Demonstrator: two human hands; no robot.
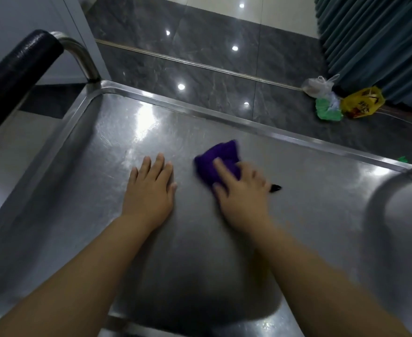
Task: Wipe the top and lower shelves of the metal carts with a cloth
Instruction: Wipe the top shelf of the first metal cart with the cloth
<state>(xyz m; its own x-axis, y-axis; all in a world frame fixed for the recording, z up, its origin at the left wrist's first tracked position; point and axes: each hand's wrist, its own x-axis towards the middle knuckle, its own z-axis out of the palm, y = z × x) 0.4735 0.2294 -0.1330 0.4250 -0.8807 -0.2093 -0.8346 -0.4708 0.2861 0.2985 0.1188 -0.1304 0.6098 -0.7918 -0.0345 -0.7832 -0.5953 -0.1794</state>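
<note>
The stainless steel top shelf of a metal cart [98, 166] fills most of the view, with a raised rim all round. A purple cloth [214, 161] lies near the shelf's middle. My right hand [241, 188] presses flat on the cloth's near part, fingers spread over it; the hand is blurred by motion. My left hand [151, 183] rests palm down on the bare metal just left of the cloth, fingers straight and together. The lower shelf is hidden under the top one.
The cart's handle [18, 71] with a black grip rises at the left. A small black object [275, 188] lies right of my right hand. On the dark tiled floor beyond lie several plastic bags [341, 100] below a teal curtain [380, 45].
</note>
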